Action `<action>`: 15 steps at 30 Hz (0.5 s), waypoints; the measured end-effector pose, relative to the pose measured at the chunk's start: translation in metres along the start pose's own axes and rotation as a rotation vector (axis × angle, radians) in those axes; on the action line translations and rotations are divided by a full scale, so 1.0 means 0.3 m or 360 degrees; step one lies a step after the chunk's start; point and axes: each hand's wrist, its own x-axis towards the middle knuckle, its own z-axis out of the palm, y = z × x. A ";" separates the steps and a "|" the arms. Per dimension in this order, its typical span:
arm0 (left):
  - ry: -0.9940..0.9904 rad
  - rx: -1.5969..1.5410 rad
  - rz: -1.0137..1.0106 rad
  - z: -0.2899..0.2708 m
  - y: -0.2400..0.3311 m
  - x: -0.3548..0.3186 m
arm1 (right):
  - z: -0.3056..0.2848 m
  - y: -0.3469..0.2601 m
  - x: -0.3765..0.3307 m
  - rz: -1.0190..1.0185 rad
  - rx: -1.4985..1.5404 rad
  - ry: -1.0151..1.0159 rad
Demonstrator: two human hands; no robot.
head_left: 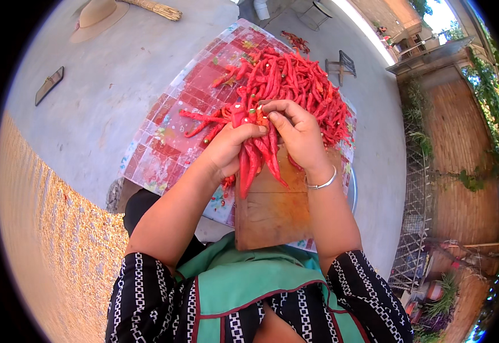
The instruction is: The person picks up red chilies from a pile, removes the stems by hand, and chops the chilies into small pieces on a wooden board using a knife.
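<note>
Two bare hands grip one bunch of long red chilli peppers above a brown rectangular wooden cutting board. The left hand is closed around the bunch from the left side. The right hand is curled over the stem ends from the right; it wears a silver metal bangle at the wrist. The long axis of the bunch runs near to far: green stem ends point far, tapered tips point near, hanging over the far part of the board. A large pile of loose red chillies lies just beyond the hands on a red-and-white patterned plastic sheet. A tan straw hat lies far left on the grey concrete floor.
</note>
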 end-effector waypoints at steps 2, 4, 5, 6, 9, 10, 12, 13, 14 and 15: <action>0.0007 0.0007 -0.0047 -0.006 0.001 -0.004 | 0.042 0.030 -0.004 -0.0276 -0.0155 0.0033; 0.0025 0.0017 -0.0118 -0.017 0.002 -0.011 | 0.064 0.012 0.002 -0.0374 -0.0264 0.0000; -0.0055 -0.0003 -0.0214 -0.023 0.011 -0.015 | 0.037 -0.009 0.007 -0.0313 -0.0270 -0.0182; -0.0149 0.0158 -0.0163 -0.059 0.002 -0.004 | -0.002 -0.003 0.013 -0.0268 -0.0179 -0.0137; -0.0163 0.0272 0.0060 -0.032 0.050 -0.005 | -0.156 0.046 -0.015 -0.0113 -0.0471 0.0258; -0.0131 0.0270 0.0143 -0.047 0.077 -0.007 | -0.216 0.074 -0.044 0.0118 -0.0784 0.0348; 0.0072 0.0351 0.0226 -0.063 0.145 -0.002 | -0.226 0.092 -0.122 0.0369 -0.1313 0.0126; 0.0112 0.0351 0.0338 -0.083 0.171 0.003 | -0.192 0.085 -0.156 0.0430 -0.1568 0.0002; 0.0155 0.0366 0.0445 -0.098 0.197 0.000 | -0.162 0.089 -0.174 0.0488 -0.1808 -0.0122; 0.0216 0.0353 0.0498 -0.107 0.220 -0.005 | -0.150 0.100 -0.172 0.0529 -0.1806 -0.0144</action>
